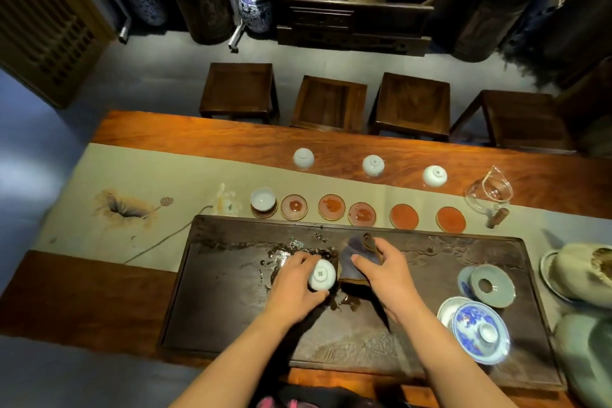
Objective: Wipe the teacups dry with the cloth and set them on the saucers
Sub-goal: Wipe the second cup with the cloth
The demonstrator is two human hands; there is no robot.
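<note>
My left hand point(293, 288) grips a white teacup point(322, 275), its base turned toward me, over the dark tea tray point(225, 308). Right beside it, my right hand point(385, 275) holds a grey-blue cloth point(352, 263) with a brown edge, close against the cup. One white teacup point(263, 199) stands upright on the leftmost saucer point(264, 211). Several bare red saucers point(331, 207) line the tray's far edge. Three more white teacups point(373, 165) sit upside down on the wooden table beyond them.
A glass pitcher point(490, 194) stands at the far right of the saucer row. A blue-and-white lidded bowl point(480, 331) and a pale green lid point(492, 285) rest on the tray's right end. Wet patches darken the tray near my hands. Several wooden stools stand behind the table.
</note>
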